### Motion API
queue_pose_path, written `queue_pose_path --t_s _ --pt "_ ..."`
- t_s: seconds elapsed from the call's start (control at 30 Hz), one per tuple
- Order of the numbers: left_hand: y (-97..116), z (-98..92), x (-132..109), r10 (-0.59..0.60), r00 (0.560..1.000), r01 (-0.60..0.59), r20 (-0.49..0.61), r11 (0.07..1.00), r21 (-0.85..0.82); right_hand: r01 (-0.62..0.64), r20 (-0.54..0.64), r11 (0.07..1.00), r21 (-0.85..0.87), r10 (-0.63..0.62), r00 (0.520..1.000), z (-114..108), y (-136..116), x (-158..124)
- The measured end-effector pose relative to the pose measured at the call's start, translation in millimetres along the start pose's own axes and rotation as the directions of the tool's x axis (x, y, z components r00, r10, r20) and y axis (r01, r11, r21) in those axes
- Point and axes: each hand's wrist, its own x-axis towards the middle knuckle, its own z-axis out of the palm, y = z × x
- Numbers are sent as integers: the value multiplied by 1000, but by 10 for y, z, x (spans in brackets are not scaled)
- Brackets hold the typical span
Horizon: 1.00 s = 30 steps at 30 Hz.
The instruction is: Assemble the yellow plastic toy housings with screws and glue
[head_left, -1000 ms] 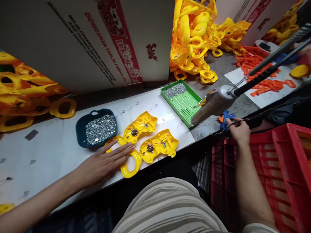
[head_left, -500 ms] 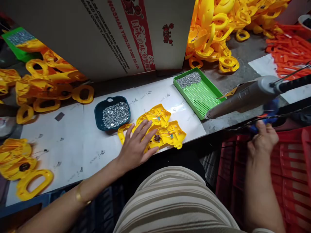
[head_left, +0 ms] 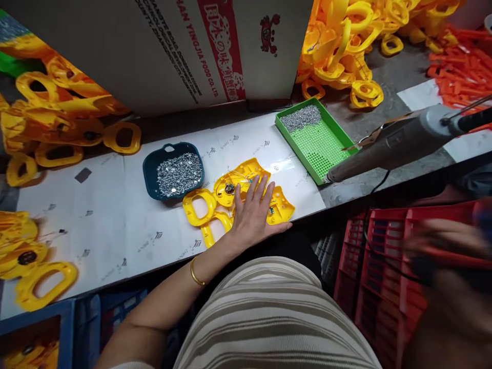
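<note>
My left hand (head_left: 249, 220) is open, its fingers spread flat over two yellow plastic shell halves. The farther shell half (head_left: 249, 166) shows a small round speaker (head_left: 229, 188) and thin wires inside. Of the nearer shell half (head_left: 285, 207), the part with a small circuit board shows; my palm hides much of the rest. Each half has a loop handle, one being the yellow loop handle (head_left: 200, 207) left of my wrist. Far right, my right hand (head_left: 446, 241) is smeared by motion above a red crate (head_left: 378, 256); something dark is at it, but its grip is unclear.
A dark tray (head_left: 151, 179) of screws lies left of the shells, a green tray (head_left: 326, 138) of screws beyond. A grey cylindrical tool (head_left: 392, 141) slants in from the right. A large carton (head_left: 172, 56) stands behind, with yellow parts (head_left: 342, 46) and orange parts (head_left: 461, 72) heaped nearby.
My left hand has slid right across the shells, uncovering the left handles and the speaker. My right hand has moved right and slightly down, away from the table edge. The view has shifted slightly.
</note>
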Motion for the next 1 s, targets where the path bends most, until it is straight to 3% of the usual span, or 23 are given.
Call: queue_pose_path --t_s 0.07,0.17,0.27,0.43,0.67,0.83,1.0 --pt "8 13 -15 -1 1000 1 -18 1000 -10 -126 238 984 127 93 967 202 -137 -88" --pt "15 44 -32 -6 999 5 -46 1000 -16 -304 596 918 254 99 797 465 -259 -90" --pt "27 62 -37 -4 998 3 -66 1000 -12 -377 666 892 250 124 736 592 -273 -40" --pt "51 57 -30 -1 997 0 -83 1000 -3 -534 748 828 170 244 617 620 -267 -29" --pt "72 41 -16 -2 997 3 -72 1000 13 -505 743 861 63 297 600 663 -323 -4" --pt "82 41 -16 -12 998 13 -59 1000 25 -493 764 870 -3 320 560 693 -268 15" --pt "97 28 -13 -16 998 18 -60 999 28 -403 753 915 -28 284 593 683 -307 42"
